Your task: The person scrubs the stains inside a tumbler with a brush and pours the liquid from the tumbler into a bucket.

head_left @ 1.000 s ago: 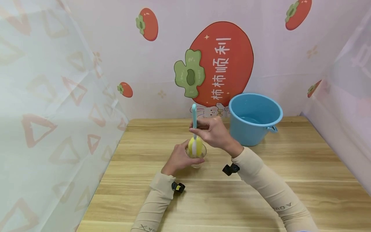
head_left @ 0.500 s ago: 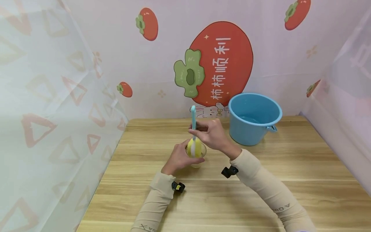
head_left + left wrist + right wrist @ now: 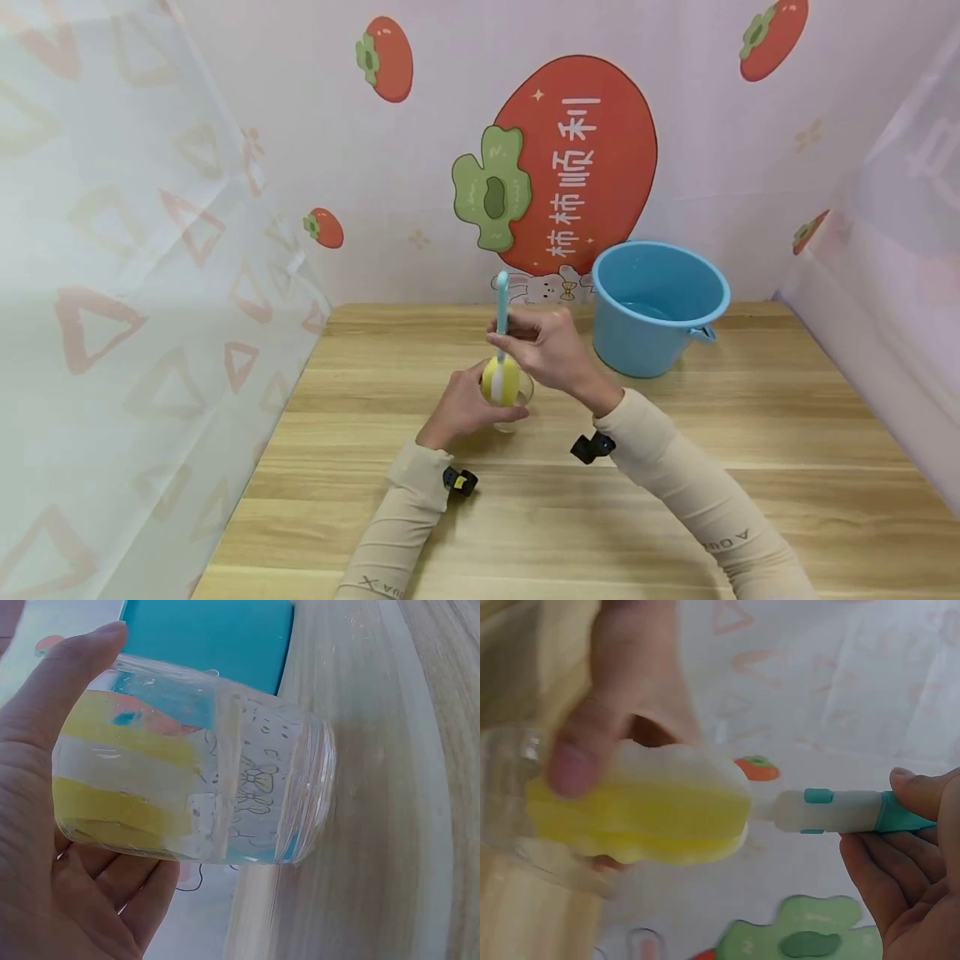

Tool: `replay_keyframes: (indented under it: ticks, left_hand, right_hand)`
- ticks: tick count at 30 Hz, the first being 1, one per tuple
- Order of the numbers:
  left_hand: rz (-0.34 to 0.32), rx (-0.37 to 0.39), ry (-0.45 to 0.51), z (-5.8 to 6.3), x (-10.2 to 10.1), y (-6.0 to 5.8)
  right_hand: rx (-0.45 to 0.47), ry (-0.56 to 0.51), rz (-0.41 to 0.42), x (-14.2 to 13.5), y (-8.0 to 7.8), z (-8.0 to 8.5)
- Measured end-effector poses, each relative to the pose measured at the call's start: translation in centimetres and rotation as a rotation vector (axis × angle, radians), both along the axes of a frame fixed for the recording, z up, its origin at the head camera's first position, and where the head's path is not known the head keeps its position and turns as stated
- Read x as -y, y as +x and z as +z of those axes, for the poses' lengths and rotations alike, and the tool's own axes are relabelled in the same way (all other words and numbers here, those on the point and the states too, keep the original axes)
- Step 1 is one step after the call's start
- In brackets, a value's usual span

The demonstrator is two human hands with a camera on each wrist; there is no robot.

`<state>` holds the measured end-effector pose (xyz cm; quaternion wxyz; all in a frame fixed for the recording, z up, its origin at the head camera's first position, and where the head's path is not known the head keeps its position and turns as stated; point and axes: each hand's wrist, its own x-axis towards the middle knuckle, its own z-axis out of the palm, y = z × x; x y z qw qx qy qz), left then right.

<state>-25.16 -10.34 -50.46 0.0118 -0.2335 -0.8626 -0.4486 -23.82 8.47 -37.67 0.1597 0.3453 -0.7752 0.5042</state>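
A clear glass cup [image 3: 262,772] stands upright on the table, wrapped from the side by my left hand [image 3: 467,408], thumb and fingers on either side near the rim. Partly down inside it is the yellow-and-white sponge head [image 3: 500,383] of a cup brush; its upper part sticks out above the rim. My right hand [image 3: 553,348] pinches the brush's teal handle [image 3: 502,292] between thumb and fingers and holds it nearly upright. In the right wrist view, a white neck [image 3: 840,811] with teal patches joins the handle to the sponge [image 3: 652,810].
A blue bucket [image 3: 637,346] with a side handle stands at the back right of the wooden table [image 3: 540,517], just beyond my right hand. Behind the table hangs a white backdrop [image 3: 420,167] printed with red persimmons. More pale patterned sheeting [image 3: 135,350] closes in the left side.
The sponge head has shifted slightly left inside the glass cup, and my right wrist has moved a little left and down. My left hand keeps the cup in place.
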Motion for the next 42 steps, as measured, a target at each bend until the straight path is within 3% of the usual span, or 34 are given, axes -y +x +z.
replay_keyframes:
  ticks: [4,7,11,21,25,35,38,42]
  left_hand:
    - [0.005,0.017,0.006,0.0,0.0,0.2]
    - [0.008,0.027,0.016,0.0,-0.1,0.3]
    - [0.013,0.027,0.008,0.0,-0.1,0.3]
    - [0.000,0.036,0.023,-0.1,0.0,0.1]
    - [0.005,0.029,0.019,0.0,0.0,0.1]
    - [0.005,0.022,0.015,0.0,0.1,0.2]
    - [0.006,0.020,0.017,0.0,0.0,0.2]
    - [0.004,0.024,0.027,0.0,0.0,0.0]
  right_hand:
    - [0.044,0.026,-0.010,0.5,0.0,-2.2]
    - [0.043,0.025,-0.010,0.7,0.0,-2.9]
    - [0.034,0.008,-0.005,0.5,0.0,-2.2]
    - [0.021,-0.069,-0.020,-0.8,0.5,2.4]
    - [0.033,-0.061,-0.015,-0.6,0.3,2.0]
    - [0.115,0.021,-0.012,0.7,-0.1,-1.9]
    - [0.101,0.013,-0.013,0.7,-0.2,-1.7]
    - [0.057,-0.012,-0.007,0.1,0.0,0.2]
